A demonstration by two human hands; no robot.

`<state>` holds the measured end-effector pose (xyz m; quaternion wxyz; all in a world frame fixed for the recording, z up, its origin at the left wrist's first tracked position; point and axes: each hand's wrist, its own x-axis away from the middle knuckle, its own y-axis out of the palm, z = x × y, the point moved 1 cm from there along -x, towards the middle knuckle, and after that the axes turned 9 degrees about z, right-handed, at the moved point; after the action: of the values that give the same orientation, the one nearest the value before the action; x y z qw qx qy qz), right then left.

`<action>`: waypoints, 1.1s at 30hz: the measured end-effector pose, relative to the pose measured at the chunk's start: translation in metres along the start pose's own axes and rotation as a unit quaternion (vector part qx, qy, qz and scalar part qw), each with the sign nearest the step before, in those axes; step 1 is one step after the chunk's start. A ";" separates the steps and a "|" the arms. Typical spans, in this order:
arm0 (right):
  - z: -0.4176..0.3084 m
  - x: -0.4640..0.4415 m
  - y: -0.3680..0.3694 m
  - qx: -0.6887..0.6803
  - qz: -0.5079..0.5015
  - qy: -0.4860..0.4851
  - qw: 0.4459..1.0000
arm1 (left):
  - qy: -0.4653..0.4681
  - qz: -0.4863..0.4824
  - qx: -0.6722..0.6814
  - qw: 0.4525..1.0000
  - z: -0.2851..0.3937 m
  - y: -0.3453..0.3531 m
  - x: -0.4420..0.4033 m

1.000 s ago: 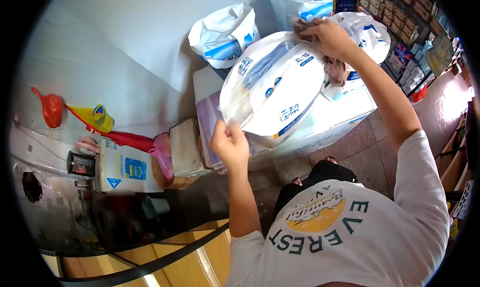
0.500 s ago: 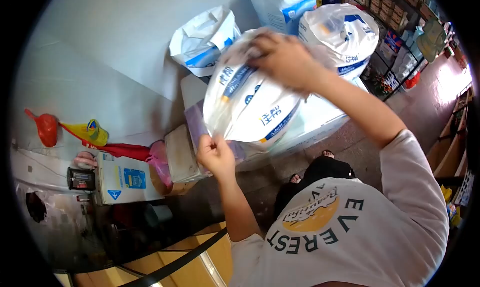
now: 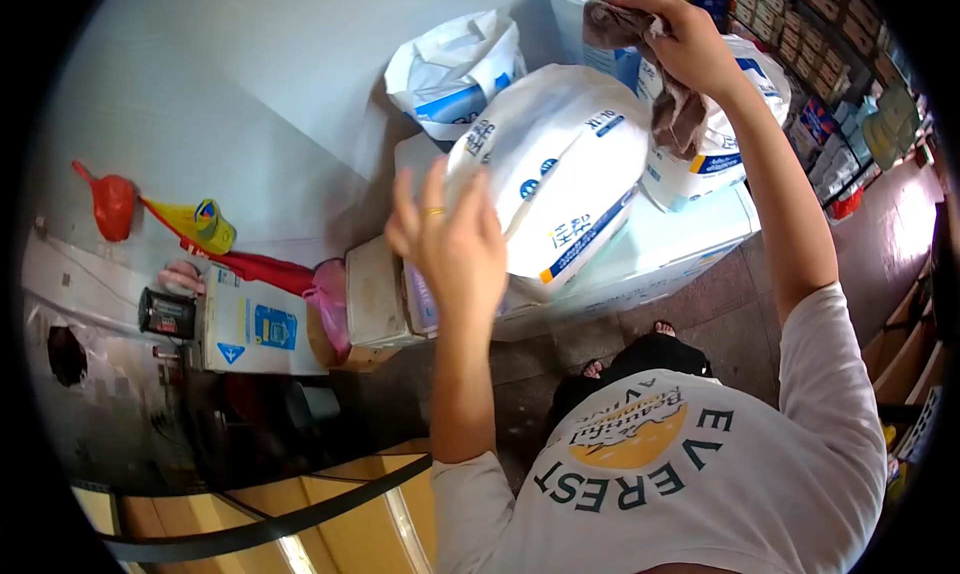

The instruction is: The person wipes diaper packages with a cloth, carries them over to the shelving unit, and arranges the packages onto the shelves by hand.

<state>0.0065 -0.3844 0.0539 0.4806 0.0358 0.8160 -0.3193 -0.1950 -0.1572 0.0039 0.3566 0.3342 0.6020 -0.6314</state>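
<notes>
A brown cloth (image 3: pixel 680 124) hangs from my right hand (image 3: pixel 692 52), whose fingers are closed on it, above the bags at the back right. In front of me a full, rounded white plastic bag (image 3: pixel 575 159) with blue and yellow print lies on a white box (image 3: pixel 690 249). At its left side is my left hand (image 3: pixel 455 244), fingers spread and slightly blurred, holding nothing; whether it touches the bag I cannot tell. Behind stand a white and blue bag (image 3: pixel 455 69), another such bag (image 3: pixel 575 9), and a white bag (image 3: pixel 700 169) partly hidden by the cloth.
A pale wall rises behind the bags. To the left are a pink bag (image 3: pixel 328 299), a white carton (image 3: pixel 260 329), and a red bag (image 3: pixel 112 204) and a yellow cap (image 3: pixel 212 226) hanging on the wall. Shelves with small boxes (image 3: pixel 790 29) stand at the right.
My right hand has lifted off the bag, up and right, with the cloth. My left hand has let go of the bag's edge, moved up and spread its fingers. The view has shifted slightly.
</notes>
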 end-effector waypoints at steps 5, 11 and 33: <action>-0.035 -0.006 0.006 -0.064 -0.024 -0.061 0.996 | 0.006 -0.040 0.160 0.986 0.030 0.010 0.009; -0.107 0.014 0.049 -0.103 -0.169 -0.309 0.930 | 0.059 0.010 0.158 0.986 0.048 0.031 0.031; -0.130 0.046 0.076 0.029 -0.367 -0.319 0.873 | 0.029 -0.009 0.135 0.990 0.052 0.027 0.065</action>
<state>-0.0893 -0.2628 0.0235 0.5620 -0.3563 0.5627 -0.4905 -0.2059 -0.2130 -0.0626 0.2846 0.3917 0.5241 -0.7006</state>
